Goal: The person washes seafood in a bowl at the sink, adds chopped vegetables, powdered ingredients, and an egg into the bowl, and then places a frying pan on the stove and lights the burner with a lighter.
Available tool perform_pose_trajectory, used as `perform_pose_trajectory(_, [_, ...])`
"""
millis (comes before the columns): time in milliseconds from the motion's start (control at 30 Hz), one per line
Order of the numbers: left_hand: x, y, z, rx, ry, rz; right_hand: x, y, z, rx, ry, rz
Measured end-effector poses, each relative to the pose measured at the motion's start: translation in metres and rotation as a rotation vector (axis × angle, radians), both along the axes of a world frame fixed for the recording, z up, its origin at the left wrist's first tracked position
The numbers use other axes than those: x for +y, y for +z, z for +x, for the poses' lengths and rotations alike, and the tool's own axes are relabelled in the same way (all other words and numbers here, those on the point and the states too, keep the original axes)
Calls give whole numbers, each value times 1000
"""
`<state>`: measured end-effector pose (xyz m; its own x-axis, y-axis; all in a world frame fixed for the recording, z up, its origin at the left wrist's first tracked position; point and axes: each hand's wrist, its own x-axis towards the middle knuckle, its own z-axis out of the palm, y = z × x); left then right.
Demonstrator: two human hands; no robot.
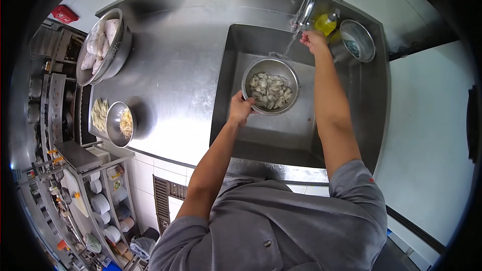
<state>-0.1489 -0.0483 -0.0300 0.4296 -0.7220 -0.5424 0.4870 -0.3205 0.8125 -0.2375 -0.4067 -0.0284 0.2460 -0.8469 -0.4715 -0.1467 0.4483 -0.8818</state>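
Note:
My left hand (242, 108) is closed on the near-left rim of a round steel bowl (244, 81), thumb over the edge. Inside the bowl are pale grey, soft pieces that look like shucked oysters (271, 90). The bowl is held in the sink basin (296, 133). Water runs from the chrome faucet (305, 9) and falls just beyond the bowl's far rim. Beside the stream, just below the spout, my right hand (315, 41) has its fingers curled together. Whether anything is in those fingers is hidden.
Right of the faucet stand a yellow soap bottle (325, 23) and a steel container (357, 40). On the left counter (170, 70) sit a large bowl of pale, bagged-looking meat (103, 40), a small bowl of sprouts (118, 131) and pale strips (99, 114). A rack (105, 170) stands lower left.

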Motion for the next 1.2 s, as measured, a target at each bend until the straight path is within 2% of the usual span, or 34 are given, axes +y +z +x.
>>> perform_pose_trajectory(67, [3, -1, 2, -8, 2, 1, -6, -18, -8, -242, 14, -14])
perform_pose_trajectory(167, [-1, 7, 2, -4, 16, -22, 40, 16, -24, -288, -58, -26])
perform_pose_trajectory(233, [-7, 16, 6, 4, 29, -19, 70, 12, -46, 19, 134, -164])
perform_pose_trajectory(300, [-14, 24, 12, -30, -3, -25, 118, 23, -75, 165, 395, -88])
perform_pose_trajectory(367, [-20, 30, 19, -62, -33, -26, 156, 14, -104, 57, 543, 77])
perform_pose_trajectory(433, [-24, 37, 24, -96, -231, -51, 183, 7, -123, -41, 455, 107])
perform_pose_trajectory(467, [-29, 40, 30, -103, -232, -58, 194, 11, -133, -52, 391, 66])
perform_pose_trajectory(533, [-47, 51, 44, -22, -612, 35, 208, 13, -153, -43, 203, 46])
perform_pose_trajectory(567, [-63, 57, 44, -89, -595, 18, 212, 10, -165, -20, 89, 70])
perform_pose_trajectory(600, [-85, 66, 43, -157, -573, 0, 218, 15, -178, -29, 85, 41])
perform_pose_trajectory(667, [-145, 50, 34, -243, -245, -207, 231, 22, -203, 13, 69, 24])
perform_pose_trajectory(733, [-191, 73, 12, -47, -15, -281, 242, 21, -221, 61, 0, 28])
perform_pose_trajectory(800, [-225, 80, -6, 139, 66, -318, 251, 17, -233, 74, -83, 2])
perform_pose_trajectory(833, [-234, 76, -8, 39, -8, -314, 259, 12, -235, 83, -104, -11])
perform_pose_trajectory(867, [-237, 84, -10, -109, -51, -207, 262, 10, -241, 76, -100, -35])
perform_pose_trajectory(900, [-239, 89, -16, -378, -49, -177, 262, 6, -247, 64, -84, -50])
perform_pose_trajectory(933, [-242, 73, -15, -538, 0, -229, 263, -3, -250, 24, -100, -84])
perform_pose_trajectory(967, [-230, 77, -10, -678, -169, -206, 265, -12, -246, -11, -116, -108])
perform_pose_trajectory(1033, [-208, 53, -2, -524, -408, -413, 267, -4, -233, 8, -30, -106])
perform_pose_trajectory(1067, [-192, 47, 6, -536, -382, -407, 265, 3, -225, 28, -19, -136])
perform_pose_trajectory(1133, [-125, 60, 20, -1070, -330, -384, 265, -1, -211, 59, -35, -122])
perform_pose_trajectory(1200, [-57, 63, 44, -976, -232, -326, 261, -11, -194, 100, -47, -108])
